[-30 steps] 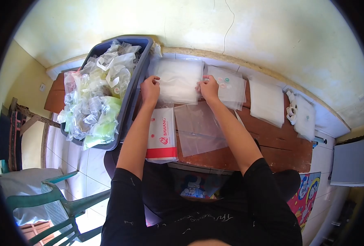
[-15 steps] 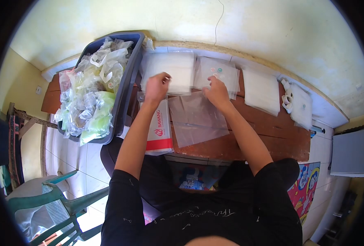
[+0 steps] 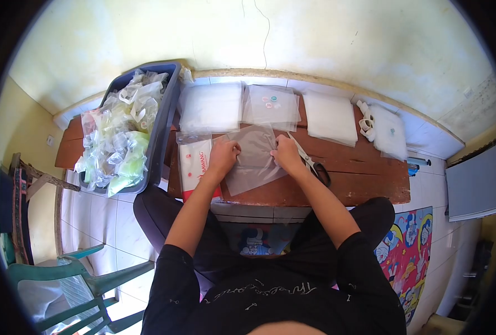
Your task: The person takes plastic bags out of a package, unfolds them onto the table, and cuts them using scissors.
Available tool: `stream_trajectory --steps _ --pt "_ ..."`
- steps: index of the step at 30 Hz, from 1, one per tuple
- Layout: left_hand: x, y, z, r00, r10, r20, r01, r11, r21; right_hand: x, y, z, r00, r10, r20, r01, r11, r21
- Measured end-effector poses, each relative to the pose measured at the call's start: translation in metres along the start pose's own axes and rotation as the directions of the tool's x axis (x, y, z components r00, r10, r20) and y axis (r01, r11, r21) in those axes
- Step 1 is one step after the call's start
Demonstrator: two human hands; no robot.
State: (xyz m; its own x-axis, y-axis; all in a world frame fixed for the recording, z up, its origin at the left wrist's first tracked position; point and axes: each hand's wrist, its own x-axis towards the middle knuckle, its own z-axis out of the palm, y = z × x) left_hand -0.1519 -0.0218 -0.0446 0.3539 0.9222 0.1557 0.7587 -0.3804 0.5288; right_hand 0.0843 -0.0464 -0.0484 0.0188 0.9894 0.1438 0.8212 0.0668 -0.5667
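Observation:
A clear plastic sheet or bag (image 3: 252, 162) lies on the brown wooden table in front of me. My left hand (image 3: 225, 154) pinches its left side, fingers closed. On its right side, my right hand (image 3: 285, 152) pinches the plastic, which wrinkles between the two hands. Partly under my left forearm is a white and red packet (image 3: 190, 162) marked BAWANG. Scissors (image 3: 314, 163) with dark handles lie beside my right hand, partly covered by it. Behind the hands are a stack of clear bags (image 3: 212, 106) and a smaller stack with round printed marks (image 3: 270, 106).
A dark tub (image 3: 167, 120) heaped with crumpled plastic bags stands at the left. Two more stacks, one white (image 3: 330, 117) and one with handles beside it (image 3: 390, 133), lie at the right of the table (image 3: 359, 181). A green chair (image 3: 92, 285) stands at lower left.
Both hands have come down from the back stack to the clear plastic in front and now grip it. The plastic has wrinkled, and the scissors show more. The view has shifted.

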Motion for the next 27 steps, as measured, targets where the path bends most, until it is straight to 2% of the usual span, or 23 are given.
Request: stream_trajectory --steps 4,5,6,7,8,9,10,11,13,14,15,16,17,18,19,20,21,22,23,24,25,26,27 --pt "-0.01 0.009 -0.009 0.995 -0.064 0.072 0.066 0.997 -0.039 -0.001 0.004 0.011 0.997 -0.049 -0.053 0.05 0.999 0.013" --pt "-0.013 0.01 -0.01 0.991 -0.125 0.044 0.129 0.984 -0.121 -0.003 0.005 0.011 0.997 -0.047 -0.055 0.048 0.999 0.015" --pt "-0.014 0.01 -0.011 0.982 -0.188 0.019 0.188 0.961 -0.204 -0.004 -0.002 0.002 0.997 -0.058 -0.056 0.065 0.99 0.127" --pt "-0.014 0.009 -0.01 0.982 -0.188 0.017 0.188 0.961 -0.203 -0.005 -0.007 -0.005 0.996 -0.071 -0.058 0.083 0.968 0.237" --pt "-0.015 0.007 -0.008 0.983 -0.111 -0.144 0.078 0.973 -0.217 -0.006 -0.012 -0.013 0.996 -0.072 -0.056 0.083 0.968 0.237" --pt "-0.015 0.007 -0.006 0.953 -0.034 -0.301 -0.032 0.976 -0.213 -0.007 -0.012 -0.02 0.986 -0.158 -0.061 0.169 0.934 0.315" --pt "-0.014 0.015 -0.012 0.953 -0.033 -0.301 -0.034 0.976 -0.216 -0.008 -0.013 -0.03 0.968 -0.241 -0.075 0.251 0.886 0.389" --pt "-0.011 0.023 -0.019 0.931 -0.037 -0.362 -0.046 0.975 -0.218 -0.008 -0.012 -0.04 0.968 -0.238 -0.076 0.249 0.888 0.386" --pt "-0.006 0.034 -0.026 0.906 -0.038 -0.421 -0.064 0.972 -0.224 -0.008 -0.013 -0.063 0.918 -0.355 0.178 0.204 0.806 0.555" --pt "-0.004 0.037 -0.027 0.959 -0.141 -0.246 -0.012 0.846 -0.533 -0.008 -0.012 -0.073 0.919 -0.352 0.179 0.202 0.809 0.552" --pt "-0.002 0.037 -0.025 0.983 -0.182 -0.041 0.084 0.629 -0.773 -0.008 -0.012 -0.082 0.917 -0.361 0.169 0.196 0.779 0.596" --pt "0.001 0.032 -0.019 0.983 -0.18 -0.039 0.084 0.627 -0.775 -0.008 -0.011 -0.091 0.916 -0.37 0.158 0.191 0.746 0.637" --pt "0.005 0.025 -0.011 0.995 -0.093 0.049 0.094 0.59 -0.802 -0.009 -0.01 -0.101 0.917 -0.367 0.157 0.191 0.748 0.636" --pt "0.007 0.021 -0.004 0.991 0.001 0.133 0.111 0.555 -0.825 -0.01 -0.009 -0.112 0.945 -0.27 0.183 0.094 0.762 0.641" --pt "0.007 0.024 -0.004 0.99 0.005 0.138 0.111 0.555 -0.824 -0.013 -0.009 -0.124 0.963 -0.17 0.208 -0.005 0.765 0.644" --pt "0.007 0.029 -0.002 0.986 -0.063 0.157 0.17 0.398 -0.902 -0.016 -0.009 -0.137 0.965 -0.164 0.206 -0.008 0.764 0.645" --pt "0.006 0.035 -0.002 0.973 -0.128 0.19 0.215 0.223 -0.951 -0.02 -0.009 -0.152 0.951 -0.067 0.302 -0.114 0.83 0.546" --pt "0.006 0.046 -0.008 0.973 -0.123 0.196 0.219 0.222 -0.95 -0.023 -0.004 -0.162 0.922 0.039 0.385 -0.216 0.877 0.43" --pt "0.006 0.056 -0.016 0.957 -0.195 0.214 0.259 0.249 -0.933 -0.025 0.018 -0.159 0.923 0.046 0.382 -0.221 0.876 0.428" --pt "0.009 0.064 -0.019 0.938 -0.264 0.225 0.297 0.274 -0.915 -0.024 0.051 -0.148 0.889 0.069 0.453 -0.334 0.775 0.536" --pt "0.013 0.063 -0.016 0.944 -0.238 0.231 0.29 0.258 -0.921 -0.022 0.071 -0.141 0.85 0.075 0.522 -0.438 0.65 0.621" --pt "0.02 0.064 -0.01 0.945 -0.229 0.231 0.288 0.257 -0.922 -0.022 0.077 -0.142 0.853 0.08 0.516 -0.437 0.651 0.621" --pt "0.026 0.066 -0.003 0.952 -0.226 0.207 0.259 0.234 -0.937 -0.024 0.079 -0.143 0.865 0.105 0.491 -0.449 0.597 0.665"
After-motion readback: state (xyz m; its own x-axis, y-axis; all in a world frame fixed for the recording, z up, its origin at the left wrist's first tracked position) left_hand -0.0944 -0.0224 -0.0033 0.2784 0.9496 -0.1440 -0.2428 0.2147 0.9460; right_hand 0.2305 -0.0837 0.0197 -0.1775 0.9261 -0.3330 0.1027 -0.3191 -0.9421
